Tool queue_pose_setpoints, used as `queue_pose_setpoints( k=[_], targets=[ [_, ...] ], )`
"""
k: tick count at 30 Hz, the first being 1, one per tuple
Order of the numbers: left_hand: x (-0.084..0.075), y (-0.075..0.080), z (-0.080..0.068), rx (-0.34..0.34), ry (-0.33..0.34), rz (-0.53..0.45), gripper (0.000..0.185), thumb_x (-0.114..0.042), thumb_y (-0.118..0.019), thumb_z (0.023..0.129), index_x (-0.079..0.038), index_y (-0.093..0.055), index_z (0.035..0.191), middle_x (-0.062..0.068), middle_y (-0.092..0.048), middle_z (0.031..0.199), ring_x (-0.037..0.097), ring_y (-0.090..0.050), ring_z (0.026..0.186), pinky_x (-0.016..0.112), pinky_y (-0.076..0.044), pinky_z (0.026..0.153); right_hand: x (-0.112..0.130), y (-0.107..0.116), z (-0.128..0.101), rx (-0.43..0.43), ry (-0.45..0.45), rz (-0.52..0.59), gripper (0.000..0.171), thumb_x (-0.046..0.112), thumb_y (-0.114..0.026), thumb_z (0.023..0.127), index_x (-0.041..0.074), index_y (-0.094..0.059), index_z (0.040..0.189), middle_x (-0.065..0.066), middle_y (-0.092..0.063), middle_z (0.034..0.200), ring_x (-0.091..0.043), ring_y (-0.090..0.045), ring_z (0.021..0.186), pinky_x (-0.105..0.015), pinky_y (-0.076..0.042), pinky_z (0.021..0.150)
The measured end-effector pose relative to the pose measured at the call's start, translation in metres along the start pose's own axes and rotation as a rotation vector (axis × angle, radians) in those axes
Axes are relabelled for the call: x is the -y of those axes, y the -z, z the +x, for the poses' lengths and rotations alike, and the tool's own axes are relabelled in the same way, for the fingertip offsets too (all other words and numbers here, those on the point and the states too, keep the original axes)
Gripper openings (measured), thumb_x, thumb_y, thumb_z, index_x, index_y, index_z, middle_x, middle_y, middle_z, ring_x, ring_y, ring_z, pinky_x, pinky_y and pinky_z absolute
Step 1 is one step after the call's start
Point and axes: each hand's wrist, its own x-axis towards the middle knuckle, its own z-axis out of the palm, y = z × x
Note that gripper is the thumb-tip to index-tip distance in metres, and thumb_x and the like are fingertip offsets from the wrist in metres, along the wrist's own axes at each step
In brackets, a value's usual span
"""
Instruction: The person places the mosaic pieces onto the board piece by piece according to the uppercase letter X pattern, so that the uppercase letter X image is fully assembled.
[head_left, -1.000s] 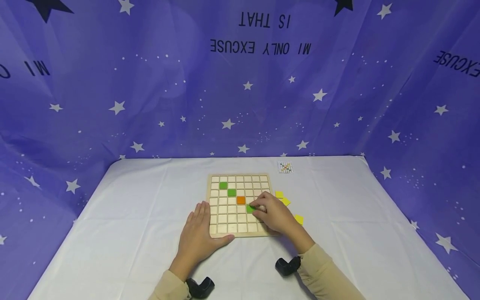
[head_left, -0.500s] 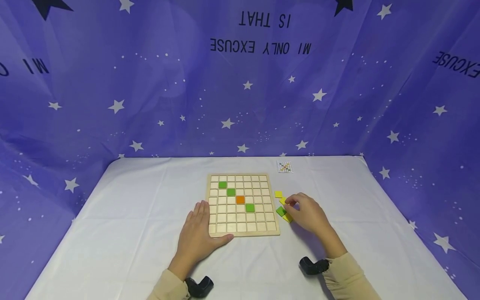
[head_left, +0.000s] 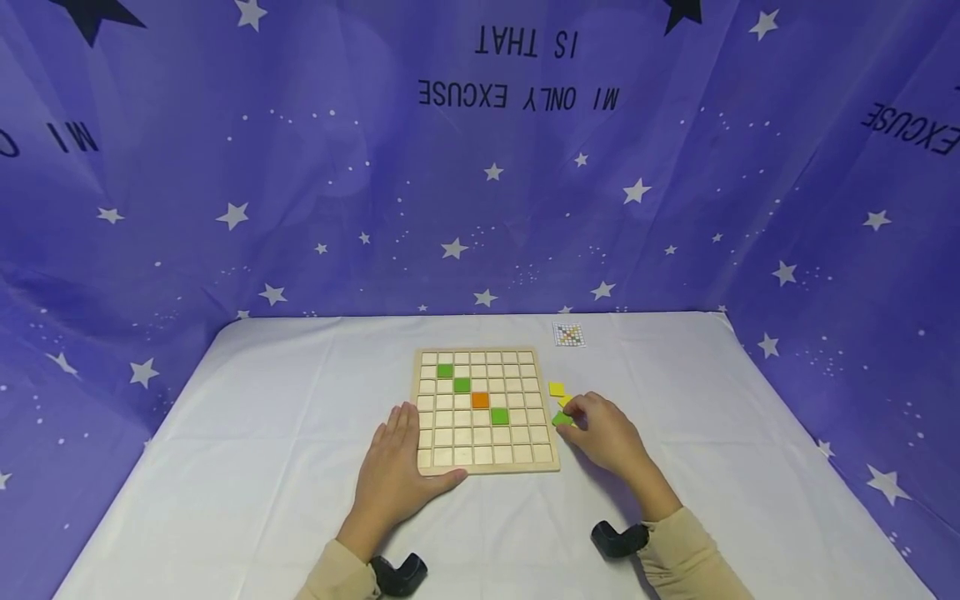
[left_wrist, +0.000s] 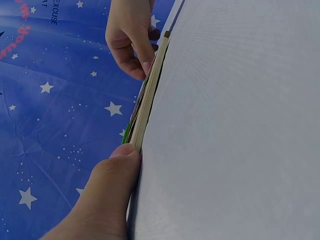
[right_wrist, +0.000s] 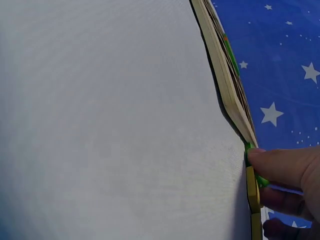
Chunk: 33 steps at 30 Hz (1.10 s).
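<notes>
A wooden grid board (head_left: 446, 457) lies on the table, with green tiles (head_left: 499, 416) and one orange tile (head_left: 480, 401) set in its cells. My left hand (head_left: 393, 467) rests against the board's left side, fingers straight along the edge and thumb on the front edge; that thumb also shows large in the left wrist view. Just off the board's right side, my right hand (head_left: 609, 433) pinches a loose green tile (head_left: 560, 418) between thumb and fingers. In the right wrist view the thumb (right_wrist: 280, 162) covers part of this tile. Yellow tiles (head_left: 557, 389) lie beside it, some partly hidden by the hand.
A small card with a printed coloured grid (head_left: 569, 335) lies behind the board, to the right. White cloth (head_left: 262, 450) covers the table. A purple star-patterned curtain (head_left: 360, 183) hangs behind and at both sides.
My right hand has left the green tile in the board, moved right to the loose tiles, and then shifted slightly left onto a loose green one. The left hand stays in place.
</notes>
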Motion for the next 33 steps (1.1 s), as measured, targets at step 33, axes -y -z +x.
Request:
queue_pose_setpoints(
  k=[33],
  targets=[
    [-0.001, 0.003, -0.001, 0.008, 0.001, 0.003, 0.133, -0.089, -0.058, 0.068, 0.003, -0.018, 0.156, 0.018, -0.019, 0.164, 0.033, -0.017, 0.154, 0.049, -0.018, 0.126, 0.039, -0.022, 0.001, 0.098, 0.133, 0.286, 0.015, 0.018, -0.077, 0.088, 0.022, -0.069, 0.1, 0.011, -0.062, 0.091, -0.007, -0.055, 0.076, -0.023, -0.05, 0.067]
  ],
)
